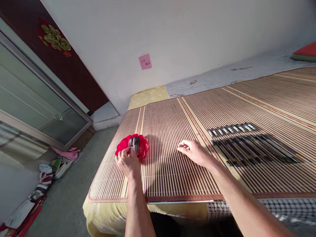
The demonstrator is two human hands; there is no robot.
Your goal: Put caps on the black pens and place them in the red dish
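At the left end of the mat, a red scalloped plate (120, 147) holds several short dark cylinders (135, 144) with pale markings, perhaps pen caps. My left hand (127, 162) is over the plate's near rim, its fingers pinched at the lower end of one such cylinder (130, 142); the fingertips are partly hidden. To the right, my right hand (191, 150) hovers low over the mat. Its thumb and fingers are pressed together, and nothing shows between them. Beyond it lie a row of dark pens (254, 149) side by side and a row of similar short cylinders (232, 129).
A striped bamboo mat (168, 131) covers the bed, over a patterned sheet (148, 97). On the white wall sticks a pink note (145, 61). A red cushion (306, 52) is at the far right. Assorted items (45, 174) lie along the floor at left, near a glass-paned door (37, 89).
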